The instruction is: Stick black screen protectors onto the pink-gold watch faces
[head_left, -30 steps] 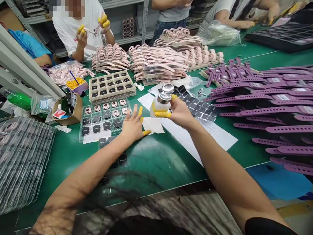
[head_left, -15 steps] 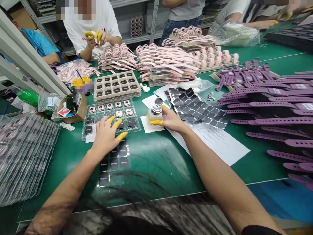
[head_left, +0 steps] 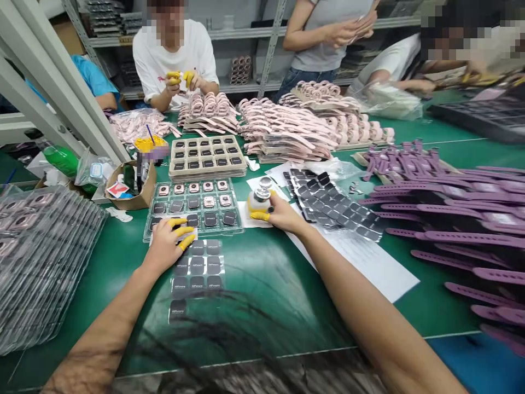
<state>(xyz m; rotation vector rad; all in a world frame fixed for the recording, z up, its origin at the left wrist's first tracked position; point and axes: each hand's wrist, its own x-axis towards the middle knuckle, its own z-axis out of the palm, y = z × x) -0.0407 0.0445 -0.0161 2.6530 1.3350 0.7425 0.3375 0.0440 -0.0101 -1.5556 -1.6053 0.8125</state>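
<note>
My left hand (head_left: 168, 243), with yellow finger covers, reaches over the front left edge of a clear tray (head_left: 240, 219) of watch cases. Its fingers point right and rest near a small white cloth or paper, partly hidden beneath them; whether they pinch it is unclear. Just in front lies a clear sheet of dark square stickers (head_left: 197, 265). My right hand (head_left: 281, 212) is wrapped round a small white bottle (head_left: 258, 203) with a metal top, its lid raised, standing on white paper. Beside this hand lie more dark sticker sheets (head_left: 332, 200).
Stacked clear trays (head_left: 49, 262) stand at the left, near an open cardboard box (head_left: 141, 198). A beige tray (head_left: 207, 172) sits behind. Pink straps (head_left: 287, 126) are piled at the back, purple straps (head_left: 463, 236) at the right. Several people work across the table.
My left hand has drawn back and down from above the tray to its front left edge. My right hand stays round the bottle. The view has shifted slightly.
</note>
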